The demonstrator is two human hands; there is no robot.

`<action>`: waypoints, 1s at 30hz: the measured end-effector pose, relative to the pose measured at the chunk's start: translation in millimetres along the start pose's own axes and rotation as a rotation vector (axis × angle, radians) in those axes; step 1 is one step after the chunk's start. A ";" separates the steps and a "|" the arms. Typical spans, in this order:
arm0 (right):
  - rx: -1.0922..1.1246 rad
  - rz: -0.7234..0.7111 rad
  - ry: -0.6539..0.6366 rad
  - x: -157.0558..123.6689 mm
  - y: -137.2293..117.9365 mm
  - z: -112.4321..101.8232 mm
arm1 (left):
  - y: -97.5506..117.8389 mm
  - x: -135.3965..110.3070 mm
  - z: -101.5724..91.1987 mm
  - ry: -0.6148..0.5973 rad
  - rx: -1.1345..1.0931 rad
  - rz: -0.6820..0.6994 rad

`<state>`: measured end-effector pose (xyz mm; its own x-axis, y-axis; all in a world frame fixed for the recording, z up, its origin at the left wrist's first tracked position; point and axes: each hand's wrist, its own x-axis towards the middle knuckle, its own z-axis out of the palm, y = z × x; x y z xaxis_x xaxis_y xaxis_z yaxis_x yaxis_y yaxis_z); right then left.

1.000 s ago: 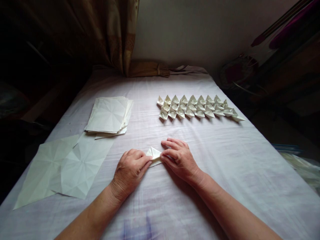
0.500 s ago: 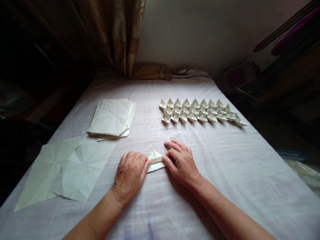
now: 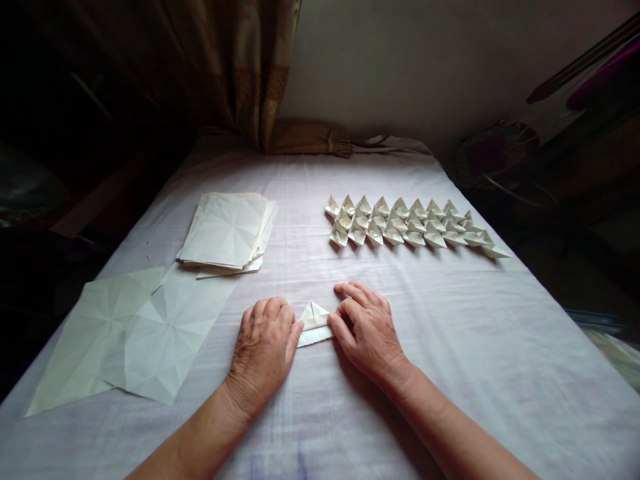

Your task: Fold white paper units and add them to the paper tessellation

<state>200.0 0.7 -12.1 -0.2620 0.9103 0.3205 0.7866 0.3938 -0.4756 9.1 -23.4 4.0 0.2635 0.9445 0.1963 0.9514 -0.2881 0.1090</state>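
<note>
We pinch folded paper (image 3: 313, 335) at both ends, left hand (image 3: 263, 343) and right hand (image 3: 369, 327) fingers closed. Paper models (image 3: 400, 223) nearly reach cloth (image 3: 465, 347) right edge; loose sheets (image 3: 167, 330) near left edge.

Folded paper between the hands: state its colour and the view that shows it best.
The folded paper is off-white; the head view shows it best.

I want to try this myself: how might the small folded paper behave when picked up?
The folded paper looks small and is probably light. Its overlapping folds should make it fairly stiff, but might loosen without the left hand and right hand at its ends.
</note>
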 end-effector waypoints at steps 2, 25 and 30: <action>0.004 0.002 0.003 -0.2 0.2 0.3 | 0.1 -0.1 0.3 0.004 -0.028 -0.023; -0.007 -0.273 -0.020 -11.1 0.9 -9.1 | -5.6 -5.0 8.2 0.090 -0.205 0.160; -0.063 -0.329 -0.090 -15.5 -2.4 -17.7 | -10.2 -6.6 8.1 0.093 -0.202 0.195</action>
<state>212.1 -16.7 -1.4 -0.5534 0.7442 0.3739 0.6837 0.6623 -0.3063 -1.0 -25.4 -6.3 0.4138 0.8523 0.3199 0.8308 -0.4973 0.2501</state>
